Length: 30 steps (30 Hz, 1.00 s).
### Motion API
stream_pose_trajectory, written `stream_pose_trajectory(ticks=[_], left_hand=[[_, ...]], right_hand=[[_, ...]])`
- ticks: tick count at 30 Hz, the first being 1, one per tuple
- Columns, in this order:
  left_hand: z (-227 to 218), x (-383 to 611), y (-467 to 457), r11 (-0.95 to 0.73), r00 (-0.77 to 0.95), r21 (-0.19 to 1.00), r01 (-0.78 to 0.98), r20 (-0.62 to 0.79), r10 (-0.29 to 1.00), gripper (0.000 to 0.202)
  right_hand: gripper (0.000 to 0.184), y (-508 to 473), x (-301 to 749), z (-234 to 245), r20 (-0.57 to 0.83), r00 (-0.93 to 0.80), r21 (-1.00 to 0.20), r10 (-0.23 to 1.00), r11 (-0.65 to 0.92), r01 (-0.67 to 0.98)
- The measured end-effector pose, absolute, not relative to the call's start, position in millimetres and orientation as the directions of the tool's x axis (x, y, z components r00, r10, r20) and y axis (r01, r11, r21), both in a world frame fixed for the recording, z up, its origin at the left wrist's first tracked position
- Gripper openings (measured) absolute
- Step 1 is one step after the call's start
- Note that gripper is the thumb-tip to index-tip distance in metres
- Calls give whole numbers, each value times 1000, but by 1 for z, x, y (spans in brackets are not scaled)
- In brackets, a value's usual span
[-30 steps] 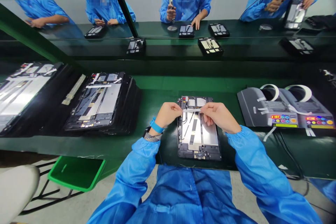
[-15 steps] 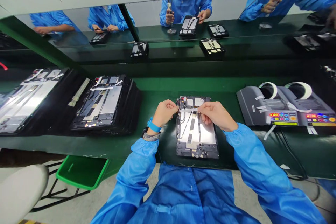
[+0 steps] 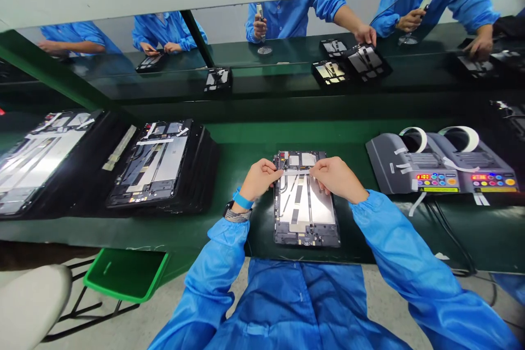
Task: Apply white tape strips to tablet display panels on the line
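An opened tablet (image 3: pixel 324 202) with bare inner parts and a silver panel lies flat on the green bench in front of me. A narrow white strip of tape (image 3: pixel 297 173) runs across its upper part. At the strip's left end, my left hand (image 3: pixel 257 179) is closed, thumb on the tape and fingers by the tablet's left edge. My right hand (image 3: pixel 338 176) pinches the strip's right end above the panel. Whether the strip touches the panel along its whole length I cannot tell.
Stacks of opened tablets (image 3: pixel 158 161) stand to the left. Two tape dispensers (image 3: pixel 435 167) with lit displays sit at the right, cables below. A green bin (image 3: pixel 123 273) and a stool (image 3: pixel 33 301) are beneath the bench edge. Across the divider, co-workers in blue handle tablets (image 3: pixel 367 61).
My left thumb has come down onto the strip's left end; the strip sits slightly lower. Across the divider, a co-worker's tablet has moved to the right.
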<state>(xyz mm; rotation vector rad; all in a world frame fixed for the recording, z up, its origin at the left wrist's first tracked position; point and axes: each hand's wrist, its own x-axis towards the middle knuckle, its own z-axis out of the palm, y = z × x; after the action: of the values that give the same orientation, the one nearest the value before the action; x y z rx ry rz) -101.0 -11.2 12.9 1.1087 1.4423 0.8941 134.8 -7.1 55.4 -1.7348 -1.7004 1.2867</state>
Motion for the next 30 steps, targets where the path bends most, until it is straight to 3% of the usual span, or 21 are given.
stream_pose_trajectory(ticks=[4,10,15,18,24,30], left_hand=[[10,-102,-9,252,6,951,178,-257,966,51],[8,-104,-7,226,37,953,202,-238,971,47],[7,-104,-6,216,47,953,211,-230,972,49],[7,-105,-4,222,54,952,213,-238,970,50],[5,-105,-3,217,64,952,218,-236,970,49],[4,-105,-3,200,66,947,251,-222,973,42]], right_hand=[[25,-6,133,62,-287,-170,-653,943,-63,754],[24,-6,126,71,-248,-198,-313,948,115,943],[22,-3,127,71,-291,-197,-227,936,133,965],[24,1,134,69,-316,-196,-272,928,109,956],[24,1,140,69,-328,-194,-502,925,3,865],[23,-1,134,67,-359,-158,-543,920,-68,837]])
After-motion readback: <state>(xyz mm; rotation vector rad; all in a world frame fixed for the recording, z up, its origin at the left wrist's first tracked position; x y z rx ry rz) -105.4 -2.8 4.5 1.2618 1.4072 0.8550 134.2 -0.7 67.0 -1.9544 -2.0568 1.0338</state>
